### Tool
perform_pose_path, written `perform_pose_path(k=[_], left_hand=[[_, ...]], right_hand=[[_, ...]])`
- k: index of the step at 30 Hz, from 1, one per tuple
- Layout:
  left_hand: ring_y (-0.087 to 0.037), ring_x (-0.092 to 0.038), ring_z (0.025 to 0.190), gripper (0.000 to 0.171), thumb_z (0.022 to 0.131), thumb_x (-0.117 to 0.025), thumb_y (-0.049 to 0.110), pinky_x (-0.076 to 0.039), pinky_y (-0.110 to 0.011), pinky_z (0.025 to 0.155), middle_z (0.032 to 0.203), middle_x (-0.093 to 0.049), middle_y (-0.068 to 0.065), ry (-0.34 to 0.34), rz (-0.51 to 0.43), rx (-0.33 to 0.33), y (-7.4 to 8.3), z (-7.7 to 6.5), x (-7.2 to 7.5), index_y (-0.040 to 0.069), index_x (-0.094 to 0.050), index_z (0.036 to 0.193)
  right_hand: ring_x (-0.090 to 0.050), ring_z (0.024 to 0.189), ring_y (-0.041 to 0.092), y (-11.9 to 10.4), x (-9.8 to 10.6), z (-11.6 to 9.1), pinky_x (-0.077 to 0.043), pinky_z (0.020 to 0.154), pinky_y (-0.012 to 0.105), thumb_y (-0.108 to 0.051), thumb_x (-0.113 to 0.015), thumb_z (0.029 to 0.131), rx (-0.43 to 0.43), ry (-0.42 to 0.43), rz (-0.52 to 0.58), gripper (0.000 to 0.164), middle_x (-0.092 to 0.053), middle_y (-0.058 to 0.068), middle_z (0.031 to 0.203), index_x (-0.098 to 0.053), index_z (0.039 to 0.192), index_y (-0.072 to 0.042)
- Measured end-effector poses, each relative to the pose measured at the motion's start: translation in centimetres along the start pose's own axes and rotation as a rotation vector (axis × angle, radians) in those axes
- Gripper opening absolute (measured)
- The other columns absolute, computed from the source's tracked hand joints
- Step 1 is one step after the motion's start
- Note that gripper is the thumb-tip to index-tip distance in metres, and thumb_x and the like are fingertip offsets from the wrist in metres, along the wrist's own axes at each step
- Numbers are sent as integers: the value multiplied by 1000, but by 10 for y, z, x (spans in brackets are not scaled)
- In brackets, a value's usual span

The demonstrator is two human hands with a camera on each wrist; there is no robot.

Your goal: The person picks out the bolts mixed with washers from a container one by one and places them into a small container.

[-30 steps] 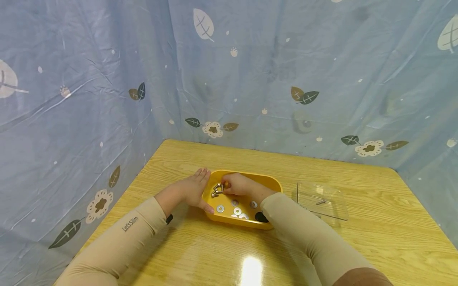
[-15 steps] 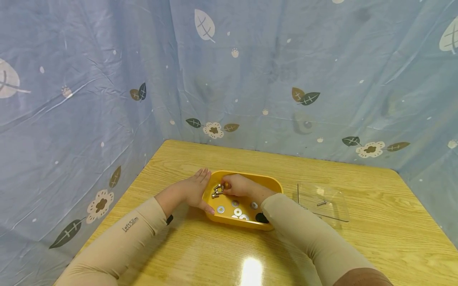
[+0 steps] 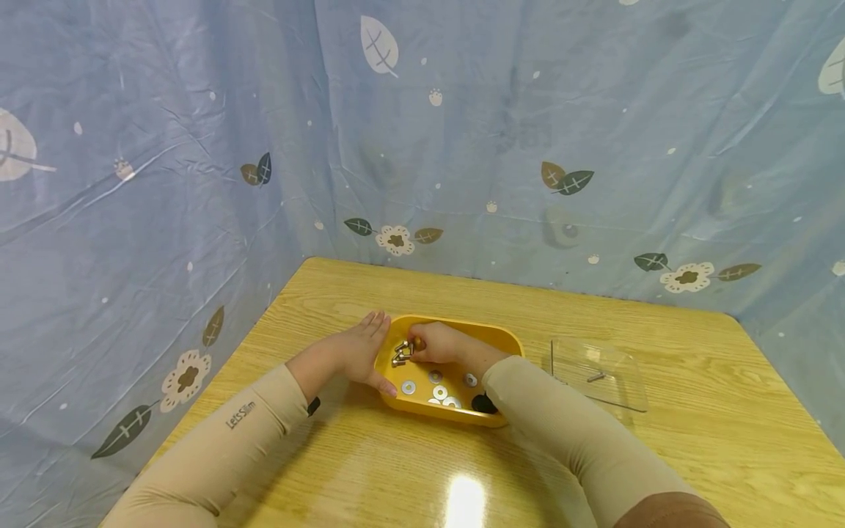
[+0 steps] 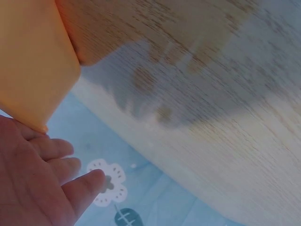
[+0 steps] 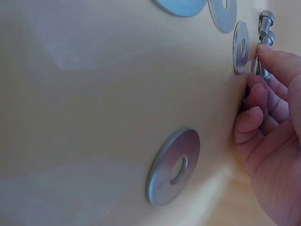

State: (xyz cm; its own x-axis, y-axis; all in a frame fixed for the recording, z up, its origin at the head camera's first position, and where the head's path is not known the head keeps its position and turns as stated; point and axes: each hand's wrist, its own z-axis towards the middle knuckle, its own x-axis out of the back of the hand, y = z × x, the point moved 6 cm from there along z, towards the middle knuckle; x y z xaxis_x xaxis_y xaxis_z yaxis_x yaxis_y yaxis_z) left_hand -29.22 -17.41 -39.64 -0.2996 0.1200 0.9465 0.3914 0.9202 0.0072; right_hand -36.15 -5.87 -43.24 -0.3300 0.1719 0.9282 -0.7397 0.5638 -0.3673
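Observation:
My left hand [image 3: 359,352] lies against the left end of a yellow plastic bin [image 3: 429,413], fingers extended and thumb over the near rim. In the left wrist view its fingers [image 4: 56,148] touch the corner of the bin. Reaching inside, my right hand [image 3: 439,342] is at a small cluster of metal bolts [image 3: 400,355] at the bin's left end. Its thumb and fingers pinch a bolt [image 5: 263,73], partly hidden by the fingertips. Several flat washers [image 3: 439,392] lie on the bin floor; one washer [image 5: 174,167] shows large in the right wrist view.
Right of the bin stands a clear plastic box [image 3: 620,400] with one bolt [image 3: 596,377] inside. Both rest on a wooden table [image 3: 370,469]. A blue patterned curtain [image 3: 462,147] hangs along the back and left edges. A dark object [image 3: 484,402] shows beside the right sleeve.
The hands, bin and bolts hold nearly the same places. The whole view has shifted very slightly.

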Motion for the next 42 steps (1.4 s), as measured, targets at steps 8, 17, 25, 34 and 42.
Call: perform_pose_path(k=[8, 17, 25, 34, 42], left_hand=[[-34, 2, 138, 139, 50, -41, 90, -13, -41, 111, 151, 4, -20, -8, 6, 2, 1, -1, 0, -2, 1, 145], [-34, 1, 138, 138, 51, -40, 90, -13, -40, 111, 151, 4, -20, -7, 15, -1, 0, 0, -1, -2, 0, 145], [-34, 1, 138, 137, 52, -40, 90, -13, -39, 111, 151, 3, -20, -5, 19, -6, 1, 0, -1, -3, 0, 145], [-33, 2, 139, 137, 52, -40, 90, -13, -39, 111, 151, 2, -21, -5, 15, -9, 0, 0, -2, -2, 0, 145], [-33, 0, 139, 139, 50, -41, 91, -13, -39, 111, 151, -1, -22, 18, 0, -3, 0, 0, -1, -3, -2, 145]], right_hand=[[-46, 59, 7, -1, 0, 0, -40, 57, 20, -20, -69, 83, 31, -41, 39, 29, -51, -5, 66, -59, 108, -11], [-44, 56, 5, -4, -2, -1, -38, 55, 19, -16, -67, 84, 68, -63, 62, 29, -49, -5, 63, -59, 110, -11], [-45, 56, 5, -8, -1, -1, -39, 55, 19, -17, -68, 83, 91, -42, 53, 27, -51, -4, 63, -58, 107, -10], [-45, 57, 6, -5, -3, 1, -39, 54, 19, -15, -68, 82, 64, -62, 83, 21, -52, -4, 66, -58, 100, -10], [-46, 57, 4, -6, 0, 0, -39, 55, 18, -14, -68, 82, 108, -78, 91, 21, -53, -4, 67, -63, 102, -8]])
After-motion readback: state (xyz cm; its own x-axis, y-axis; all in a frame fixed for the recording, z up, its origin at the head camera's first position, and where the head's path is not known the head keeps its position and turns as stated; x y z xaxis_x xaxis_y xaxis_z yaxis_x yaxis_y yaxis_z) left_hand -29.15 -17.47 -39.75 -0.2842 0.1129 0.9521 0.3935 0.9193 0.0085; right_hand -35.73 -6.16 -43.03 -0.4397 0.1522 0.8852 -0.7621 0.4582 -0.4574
